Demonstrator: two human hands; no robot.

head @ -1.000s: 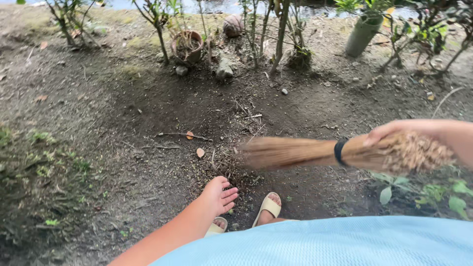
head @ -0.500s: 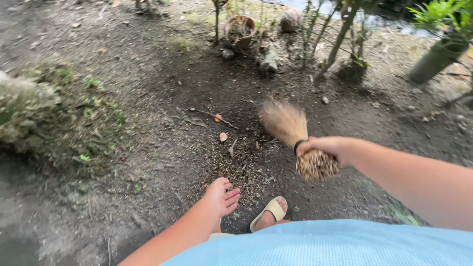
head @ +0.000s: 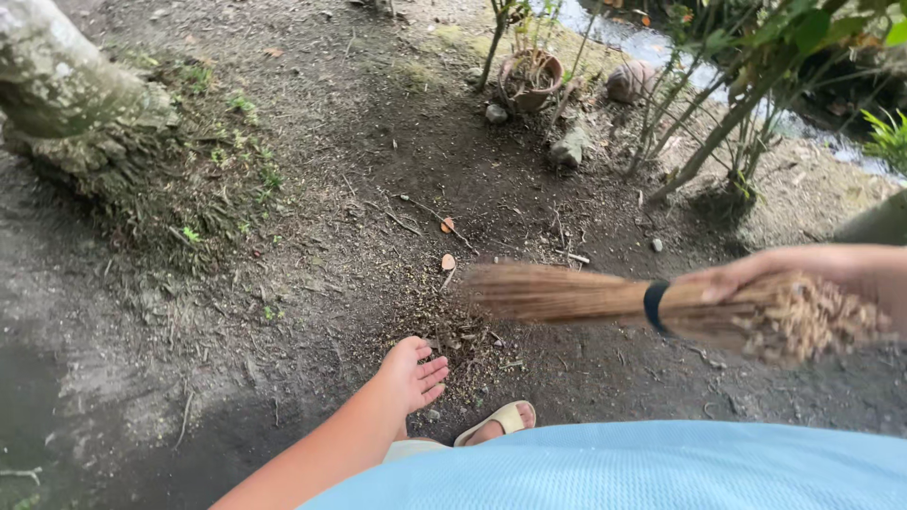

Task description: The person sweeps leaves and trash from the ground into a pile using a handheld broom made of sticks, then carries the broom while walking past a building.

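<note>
Since the frame half a second back, the stick broom (head: 605,300) has swung from pointing away up the ground to lying almost level across my view, and the tree trunk (head: 57,90) has come into the top left corner; I see the broom's long axis now running left to right, bristle tips to the left over the debris, cut butt end to the right; it hangs in the air above the dark soil (head: 312,227), right of centre; my right hand (head: 756,274) is wrapped round the bundle just right of the black band (head: 654,305), fingers curled over the top of it; the broom is a tight sheaf of thin, stiff, straw-coloured ribs, blurred at the tips, rough and speckled at the butt; my left hand (head: 414,371) hangs loose and empty, fingers slightly spread, above a scatter of twigs and small crumbs; below it a pale sandal (head: 501,417) shows on one foot; two dry orange leaves (head: 448,262) lie near the tips; a round clay pot (head: 531,80) stands farther off among thin stems; blue ribbed cloth (head: 642,467) fills the bottom edge.
</note>
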